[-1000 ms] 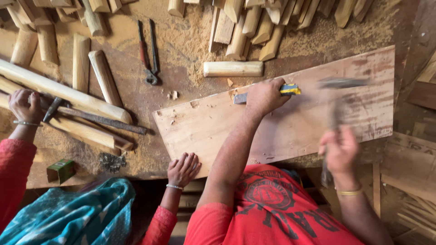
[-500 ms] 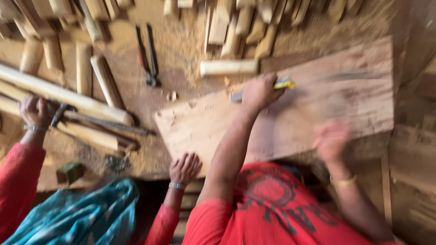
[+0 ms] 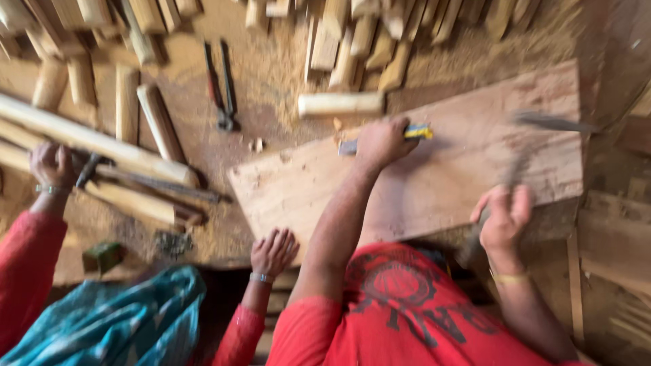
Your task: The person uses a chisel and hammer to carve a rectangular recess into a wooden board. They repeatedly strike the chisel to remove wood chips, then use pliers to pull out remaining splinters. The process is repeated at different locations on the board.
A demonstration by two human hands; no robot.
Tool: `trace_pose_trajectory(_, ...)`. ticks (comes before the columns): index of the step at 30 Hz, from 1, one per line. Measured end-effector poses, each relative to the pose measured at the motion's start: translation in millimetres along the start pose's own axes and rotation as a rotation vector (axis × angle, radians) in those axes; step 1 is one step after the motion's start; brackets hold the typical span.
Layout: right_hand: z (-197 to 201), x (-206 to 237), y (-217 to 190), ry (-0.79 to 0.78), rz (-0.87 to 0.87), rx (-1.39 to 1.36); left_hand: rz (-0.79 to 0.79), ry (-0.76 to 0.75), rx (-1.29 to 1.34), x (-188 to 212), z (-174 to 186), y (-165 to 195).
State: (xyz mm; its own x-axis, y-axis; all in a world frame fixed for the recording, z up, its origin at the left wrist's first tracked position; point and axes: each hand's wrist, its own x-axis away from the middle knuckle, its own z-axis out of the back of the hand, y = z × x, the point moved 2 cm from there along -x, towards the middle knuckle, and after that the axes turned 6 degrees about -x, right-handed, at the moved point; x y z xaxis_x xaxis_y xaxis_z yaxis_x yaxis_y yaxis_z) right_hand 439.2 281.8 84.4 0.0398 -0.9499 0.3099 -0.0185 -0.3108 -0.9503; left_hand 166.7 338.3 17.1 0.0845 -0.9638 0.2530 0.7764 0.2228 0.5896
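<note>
The person's left hand point(image 3: 381, 144) rests on a broad wooden plank point(image 3: 434, 183) that lies slantwise across the sawdust-strewn surface point(image 3: 271, 64). Its fingers are clenched around a chisel point(image 3: 417, 131) with a blue and yellow handle, laid against the plank near its far edge. The right hand point(image 3: 503, 215) is above the plank's near edge, fingers wrapped around the shaft of a hammer point(image 3: 522, 163). The hammer is badly blurred, with its dark head showing over the plank's right end.

Just beyond the chisel lies a short pale round billet point(image 3: 340, 104), and past it a heap of rough-cut wooden pieces point(image 3: 366, 41). A pair of dark pincers point(image 3: 222, 88) lies on the sawdust well to the left of the plank.

A co-worker in red sleeves sits at the left with a teal cloth point(image 3: 115, 318) over the lap. One of the co-worker's hands point(image 3: 273, 251) is spread open near the plank's near left corner. The other hand point(image 3: 51, 164) is closed on something among long pale poles point(image 3: 95, 139); I cannot tell what. A small green block point(image 3: 103, 256) sits nearby.
</note>
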Motion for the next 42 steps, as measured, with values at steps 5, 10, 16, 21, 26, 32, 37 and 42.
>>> trace_pose_trajectory(5,4,5,12,-0.206,-0.234,0.316,-0.052,0.037,-0.007,2,5,2)
trace_pose_trajectory(10,15,10,19,-0.070,-0.259,0.084,-0.165,-0.014,-0.063,9,5,6)
trace_pose_trajectory(16,27,19,29,0.014,-0.336,0.102,-0.297,-0.179,-0.205,30,-10,11)
trace_pose_trajectory(21,30,26,36,-0.008,-0.294,0.104,-0.341,0.069,-0.400,43,-11,16)
trace_pose_trajectory(26,28,30,45,-0.045,-0.360,0.200,-0.338,0.101,-0.254,75,0,27)
trace_pose_trajectory(32,18,29,52,-0.250,-0.500,0.378,-0.270,-0.048,-0.152,134,-25,32)
trace_pose_trajectory(37,5,21,48,-0.441,-0.403,0.856,-0.226,0.290,-0.005,132,5,-34)
trace_pose_trajectory(42,-14,9,28,-0.300,0.225,1.132,0.571,0.628,-0.360,97,117,-183)
